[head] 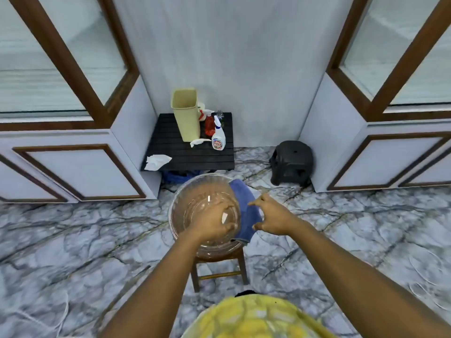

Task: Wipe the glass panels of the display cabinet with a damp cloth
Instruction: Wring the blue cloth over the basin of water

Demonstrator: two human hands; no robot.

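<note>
My yellow top (256, 318) fills the near edge. Past it, my left hand (214, 223) dips into the glass bowl (180, 191) on a wooden stool (219, 274); its fingers are blurred and I cannot tell their set. My right hand (271, 215) hovers, fingers spread, holding nothing. Just left of those fingers the blue cloth (246, 211) drapes the bowl's rim, its long axis running away from me. Farther off stand the glass panels (48, 69).

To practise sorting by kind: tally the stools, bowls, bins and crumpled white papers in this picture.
Stools: 2, black plastic stool, wooden stool
Bowls: 1
Bins: 1
Crumpled white papers: 2
Total: 6
</note>
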